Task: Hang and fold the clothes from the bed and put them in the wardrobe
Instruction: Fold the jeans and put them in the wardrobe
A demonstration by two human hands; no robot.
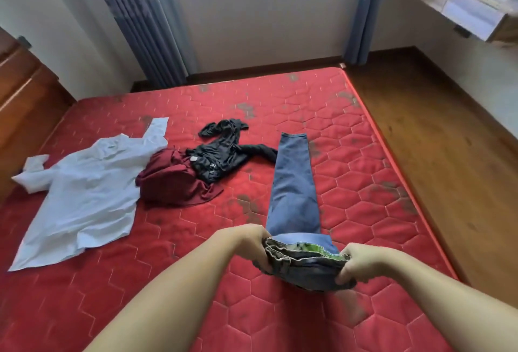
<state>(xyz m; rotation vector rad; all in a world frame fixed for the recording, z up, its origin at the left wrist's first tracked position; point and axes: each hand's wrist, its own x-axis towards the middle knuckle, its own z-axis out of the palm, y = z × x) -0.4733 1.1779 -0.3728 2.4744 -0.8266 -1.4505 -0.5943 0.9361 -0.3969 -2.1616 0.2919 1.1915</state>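
Both hands grip the waistband end of the blue jeans (294,183): the left hand (246,242) has its fingers curled tight round the bunched waist at one side, and the right hand (361,263) pinches the other side, fingers folded under and thumb on top, so the denim is stretched taut between them. The waist looks lifted a little off the bed while the legs, laid one over the other, run straight away from the fingers and lie flat on the mattress (350,155); this seems a hold meant to pull the legs smooth and square before a fold, though which fold comes first cannot be told. Beyond the left fingers and well apart from them lies a maroon garment (171,183) in a heap, touching a crumpled black garment (221,158) whose sleeve reaches to just beside the jeans' leg. Farther out on the left hand's side a white shirt (81,200) is spread open. None of these three is folded yet, so the task appears early. The mattress is bare, red, quilted in hexagons and marked with dark stains. Past the hem stand blue curtains (148,23) against a pale wall; off the right fingers' side are a wooden floor (437,141) and a desk with a drawer (471,13); wooden furniture (25,85) stands at the far left. No wardrobe is clearly in view.
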